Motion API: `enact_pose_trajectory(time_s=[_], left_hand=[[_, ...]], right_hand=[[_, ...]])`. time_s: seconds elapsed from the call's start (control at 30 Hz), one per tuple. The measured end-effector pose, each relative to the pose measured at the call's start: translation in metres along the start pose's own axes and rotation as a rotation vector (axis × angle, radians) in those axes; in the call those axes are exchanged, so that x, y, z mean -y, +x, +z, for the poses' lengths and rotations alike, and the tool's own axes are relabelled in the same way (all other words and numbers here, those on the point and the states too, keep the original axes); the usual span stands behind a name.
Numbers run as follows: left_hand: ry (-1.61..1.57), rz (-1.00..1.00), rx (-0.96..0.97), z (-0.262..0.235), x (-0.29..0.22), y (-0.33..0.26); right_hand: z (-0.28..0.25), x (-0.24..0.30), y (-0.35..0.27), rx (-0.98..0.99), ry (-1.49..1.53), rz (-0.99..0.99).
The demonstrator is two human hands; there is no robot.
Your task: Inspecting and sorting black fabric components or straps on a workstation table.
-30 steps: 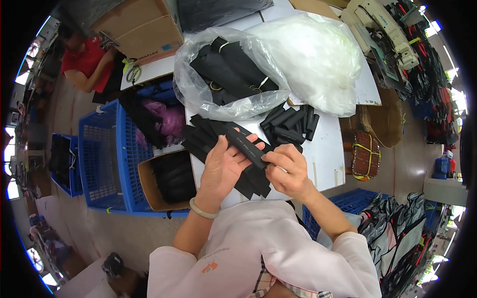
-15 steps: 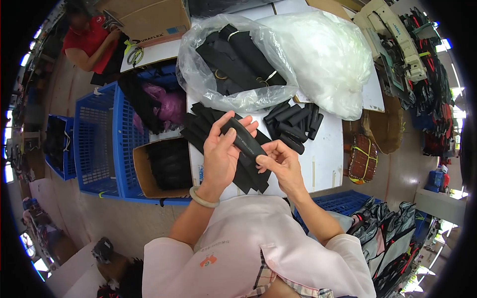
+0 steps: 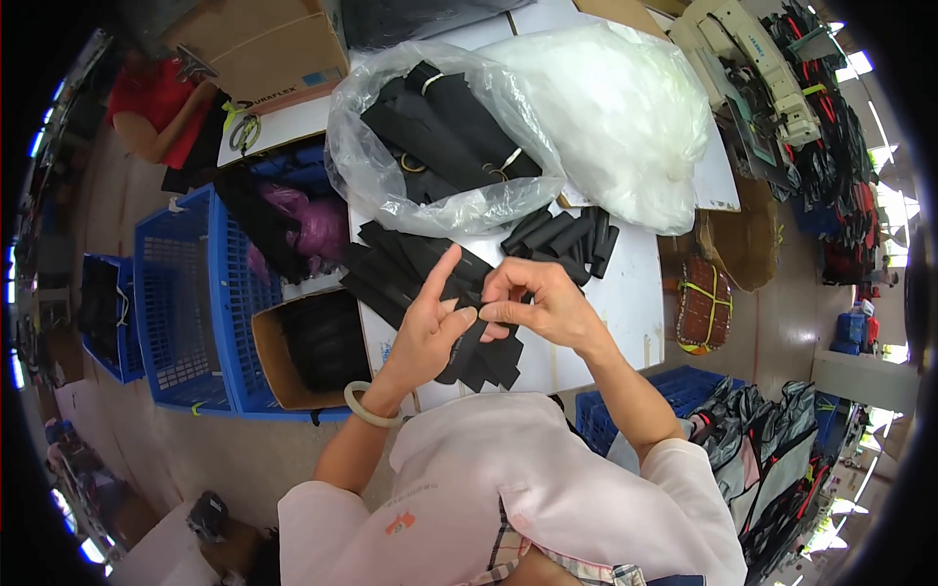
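Note:
My left hand (image 3: 430, 332), a pale bangle on its wrist, pinches a black strip (image 3: 481, 301) with thumb and lower fingers while its index finger points up. Thumb and fingers of my right hand (image 3: 542, 305) close on the same strip, their tips meeting the left thumb. Most of the strip is hidden by the fingers and blends into what lies behind. Beneath both hands a fanned pile of flat black strips (image 3: 376, 278) spreads over the white table (image 3: 625, 322). Just beyond my right hand lies a heap of short, rolled black pieces (image 3: 557, 234).
An open clear plastic bag (image 3: 391, 200) of bundled black strips and a full white bag (image 3: 616, 127) stand behind. Left are a carton (image 3: 269, 347) of black pieces and blue crates (image 3: 181, 293). A sewing machine (image 3: 752, 68) sits far right; a person in red (image 3: 161, 107) is far left.
The strip, earlier stretched slanting between my hands, is now mostly covered by them. My right hand has moved up and inward against my left thumb. The whole view has shifted slightly.

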State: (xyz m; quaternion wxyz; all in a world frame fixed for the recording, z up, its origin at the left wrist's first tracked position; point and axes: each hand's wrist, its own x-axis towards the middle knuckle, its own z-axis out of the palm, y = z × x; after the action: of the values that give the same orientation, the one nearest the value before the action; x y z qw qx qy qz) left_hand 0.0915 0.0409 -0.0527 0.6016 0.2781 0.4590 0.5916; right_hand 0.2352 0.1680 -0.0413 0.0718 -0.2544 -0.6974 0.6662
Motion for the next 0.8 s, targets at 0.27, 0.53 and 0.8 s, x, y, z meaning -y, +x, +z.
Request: enact_pose_trajectory(time_s=[0.27, 0.53, 0.8], left_hand=[[-0.503, -0.176, -0.035, -0.048, 0.012, 0.013], [-0.618, 0.148, -0.486, -0.041, 0.040, 0.056], [-0.538, 0.066, -0.502, -0.079, 0.035, 0.080]], right_hand=[[0.004, -0.030, 0.016, -0.440, 0.479, 0.003], [0.041, -0.051, 0.083, -0.327, 0.303, 0.155], [-0.019, -0.091, 0.212, -0.525, -0.986, -0.353]])
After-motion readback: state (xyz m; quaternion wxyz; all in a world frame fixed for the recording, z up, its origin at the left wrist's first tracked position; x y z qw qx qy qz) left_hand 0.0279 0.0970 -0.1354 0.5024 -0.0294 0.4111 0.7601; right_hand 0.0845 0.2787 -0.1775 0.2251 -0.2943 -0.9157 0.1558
